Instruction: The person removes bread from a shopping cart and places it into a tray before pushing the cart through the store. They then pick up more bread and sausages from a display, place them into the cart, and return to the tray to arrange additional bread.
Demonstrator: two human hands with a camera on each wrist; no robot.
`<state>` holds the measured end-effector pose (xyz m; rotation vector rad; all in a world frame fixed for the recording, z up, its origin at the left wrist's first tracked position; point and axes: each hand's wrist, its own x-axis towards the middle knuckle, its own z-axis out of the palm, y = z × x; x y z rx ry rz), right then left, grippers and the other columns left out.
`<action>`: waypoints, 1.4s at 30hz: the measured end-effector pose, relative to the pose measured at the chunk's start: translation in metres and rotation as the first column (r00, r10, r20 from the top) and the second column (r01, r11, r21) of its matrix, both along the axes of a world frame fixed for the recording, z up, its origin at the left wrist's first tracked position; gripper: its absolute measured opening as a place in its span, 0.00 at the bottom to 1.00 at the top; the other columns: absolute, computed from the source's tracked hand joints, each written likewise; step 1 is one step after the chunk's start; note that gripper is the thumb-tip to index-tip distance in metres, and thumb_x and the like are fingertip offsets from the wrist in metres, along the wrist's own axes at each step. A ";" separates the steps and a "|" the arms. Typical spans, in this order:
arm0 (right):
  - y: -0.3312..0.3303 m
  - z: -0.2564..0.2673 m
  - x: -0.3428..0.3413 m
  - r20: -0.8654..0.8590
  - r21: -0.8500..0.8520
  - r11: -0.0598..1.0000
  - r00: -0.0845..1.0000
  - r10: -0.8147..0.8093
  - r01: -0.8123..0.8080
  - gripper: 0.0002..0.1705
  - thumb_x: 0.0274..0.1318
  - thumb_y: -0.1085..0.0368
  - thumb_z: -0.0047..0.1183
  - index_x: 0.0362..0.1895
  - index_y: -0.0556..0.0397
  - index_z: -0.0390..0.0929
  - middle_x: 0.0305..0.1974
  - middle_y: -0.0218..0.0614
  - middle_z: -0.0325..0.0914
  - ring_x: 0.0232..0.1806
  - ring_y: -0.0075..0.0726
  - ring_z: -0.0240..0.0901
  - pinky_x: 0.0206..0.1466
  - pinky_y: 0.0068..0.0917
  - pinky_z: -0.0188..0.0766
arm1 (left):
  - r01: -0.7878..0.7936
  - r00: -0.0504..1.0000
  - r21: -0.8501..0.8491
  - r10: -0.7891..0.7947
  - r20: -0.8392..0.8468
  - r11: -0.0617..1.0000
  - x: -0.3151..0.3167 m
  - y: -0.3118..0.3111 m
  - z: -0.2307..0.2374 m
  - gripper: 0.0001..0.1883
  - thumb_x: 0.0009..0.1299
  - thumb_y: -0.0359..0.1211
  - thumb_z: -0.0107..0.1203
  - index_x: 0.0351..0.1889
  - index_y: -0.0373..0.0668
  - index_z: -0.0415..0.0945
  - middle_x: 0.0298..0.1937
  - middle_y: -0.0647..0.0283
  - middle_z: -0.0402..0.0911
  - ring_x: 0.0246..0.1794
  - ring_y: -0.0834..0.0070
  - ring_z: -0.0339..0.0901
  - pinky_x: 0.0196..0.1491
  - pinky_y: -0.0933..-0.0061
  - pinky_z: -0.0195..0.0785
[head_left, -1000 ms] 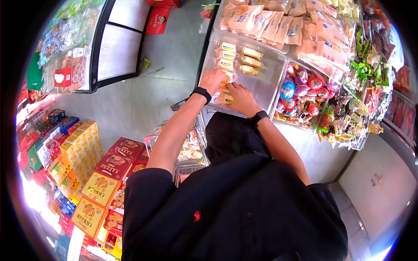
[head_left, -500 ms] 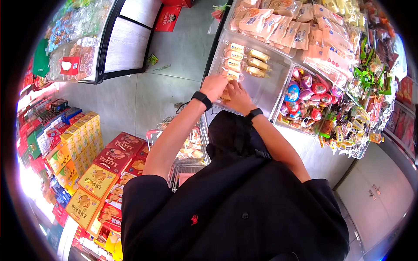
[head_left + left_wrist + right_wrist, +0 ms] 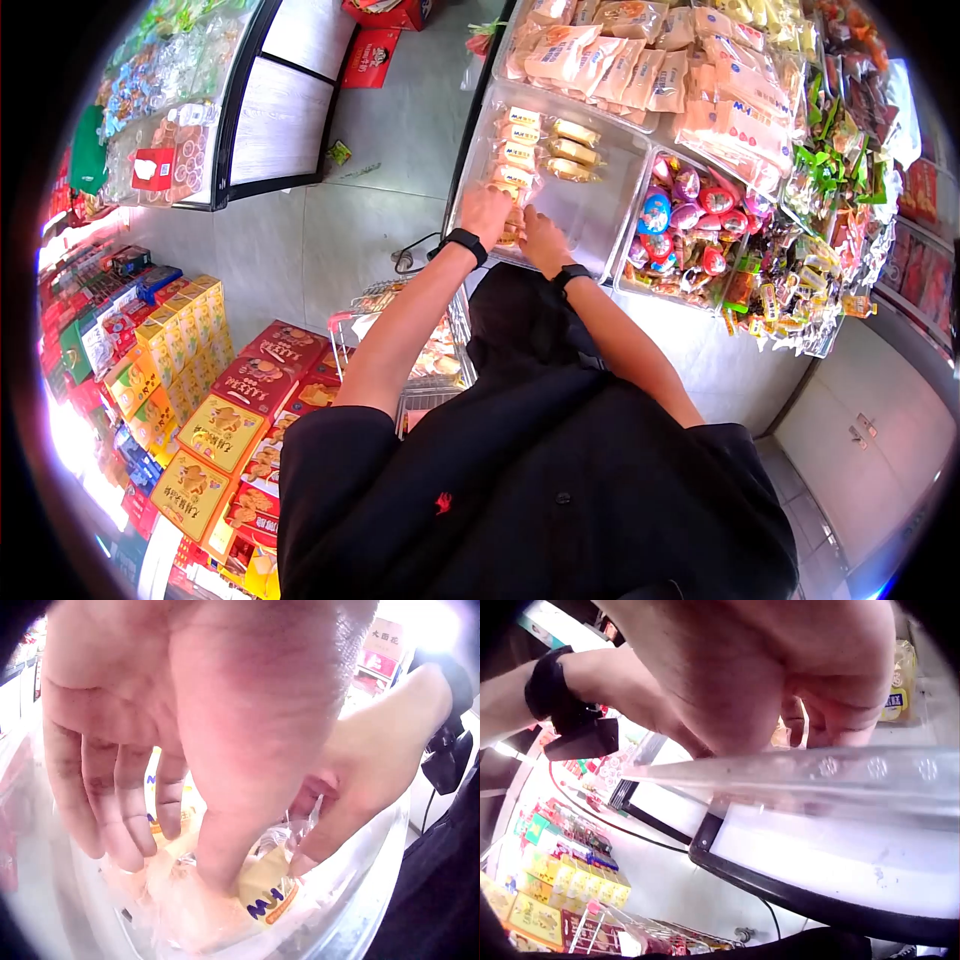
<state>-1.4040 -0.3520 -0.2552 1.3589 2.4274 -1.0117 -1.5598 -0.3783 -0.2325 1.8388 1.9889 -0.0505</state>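
A clear plastic tray [image 3: 603, 230] holds a row of small yellow wrapped snacks [image 3: 517, 155] on its left, with a shorter stack of the same snacks [image 3: 574, 152] beside it. My left hand [image 3: 487, 212] reaches over the near end of the row. In the left wrist view its thumb and fingers straddle a wrapped snack [image 3: 266, 889] in crinkled clear film. Across from it, my right hand [image 3: 545, 243] pinches film at the same end, thumb near the printed label. The right wrist view shows its fingers curled down behind the tray wall [image 3: 840, 776], their tips mostly hidden.
Pink bagged snacks [image 3: 640, 65] fill the tray behind. Colourful egg-shaped sweets [image 3: 690, 210] stand in a bin to the right. A wire shopping cart [image 3: 440, 350] with goods stands close on the left. Stacked snack boxes [image 3: 220, 430] lie farther left.
Both hands have shifted slightly toward the near end of the row, exposing more snacks behind them. The head view has swayed a little. Both hands stay at the row.
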 end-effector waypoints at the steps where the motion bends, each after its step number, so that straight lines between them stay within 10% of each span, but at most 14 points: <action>1: 0.000 -0.001 0.001 0.043 0.000 1.000 0.999 0.023 -0.023 0.23 0.52 0.65 0.57 0.49 0.53 0.62 0.40 0.54 0.76 0.40 0.64 0.77 0.40 0.51 0.74 | -0.014 0.999 0.005 0.013 0.035 1.000 0.002 0.000 0.002 0.11 0.56 0.36 0.64 0.34 0.42 0.80 0.35 0.55 0.82 0.36 0.60 0.83 0.36 0.60 0.76; 13: 0.021 0.045 0.026 -0.016 -0.070 0.955 0.958 0.286 -0.287 0.30 0.56 0.51 0.56 0.55 0.57 0.65 0.47 0.53 0.76 0.49 0.62 0.75 0.52 0.50 0.72 | -0.290 0.938 0.187 0.317 -0.141 0.939 0.031 -0.019 0.013 0.09 0.62 0.34 0.55 0.37 0.42 0.78 0.36 0.55 0.81 0.39 0.57 0.81 0.39 0.57 0.74; 17: 0.030 0.078 0.076 -0.330 -0.083 0.961 0.917 0.224 -0.265 0.27 0.57 0.56 0.57 0.56 0.54 0.67 0.47 0.51 0.77 0.48 0.54 0.77 0.50 0.46 0.74 | -0.645 0.762 0.414 0.577 0.293 0.642 0.061 -0.072 0.087 0.11 0.64 0.37 0.57 0.40 0.41 0.77 0.37 0.56 0.81 0.41 0.59 0.80 0.39 0.59 0.73; 23: 0.015 0.116 0.086 -0.562 -0.203 0.868 0.780 0.275 -0.453 0.19 0.56 0.66 0.58 0.50 0.59 0.71 0.41 0.47 0.79 0.40 0.43 0.80 0.39 0.34 0.76 | -0.980 0.131 0.196 0.824 0.551 0.024 0.151 -0.217 0.145 0.12 0.68 0.37 0.57 0.43 0.40 0.78 0.39 0.56 0.83 0.35 0.62 0.81 0.38 0.68 0.74; 27: -0.034 0.139 0.061 -0.613 -0.270 0.687 0.670 0.418 -0.675 0.19 0.58 0.67 0.58 0.52 0.58 0.71 0.41 0.40 0.79 0.39 0.34 0.79 0.41 0.29 0.76 | -0.961 -0.270 -0.072 0.852 0.448 -0.266 0.259 -0.309 0.139 0.13 0.64 0.33 0.60 0.45 0.38 0.78 0.38 0.56 0.83 0.35 0.65 0.81 0.41 0.70 0.75; 30: -0.078 0.144 0.052 -0.670 -0.250 0.535 0.543 0.506 -0.807 0.20 0.57 0.68 0.59 0.52 0.59 0.71 0.42 0.38 0.79 0.42 0.31 0.78 0.42 0.26 0.76 | -0.895 -0.211 0.252 0.846 0.489 -0.369 0.343 -0.356 0.106 0.14 0.60 0.29 0.63 0.44 0.38 0.79 0.39 0.56 0.82 0.36 0.67 0.81 0.41 0.71 0.76; 35: -0.142 0.146 0.042 -0.662 -0.281 0.313 0.419 0.622 -0.907 0.20 0.54 0.69 0.60 0.51 0.58 0.72 0.44 0.38 0.77 0.44 0.31 0.77 0.44 0.28 0.75 | -0.604 -0.668 -0.155 0.390 0.634 -0.782 0.378 -0.378 0.119 0.11 0.69 0.33 0.58 0.38 0.31 0.80 0.24 0.59 0.83 0.23 0.79 0.80 0.28 0.78 0.72; 42: -0.223 0.105 -0.004 -0.546 -0.252 0.178 0.291 0.786 -0.951 0.21 0.49 0.65 0.63 0.47 0.59 0.74 0.42 0.46 0.76 0.43 0.45 0.77 0.45 0.36 0.74 | -0.721 -0.593 -0.149 0.491 0.638 -0.677 0.271 -0.409 0.085 0.15 0.71 0.37 0.56 0.42 0.32 0.81 0.31 0.56 0.85 0.29 0.72 0.83 0.37 0.73 0.74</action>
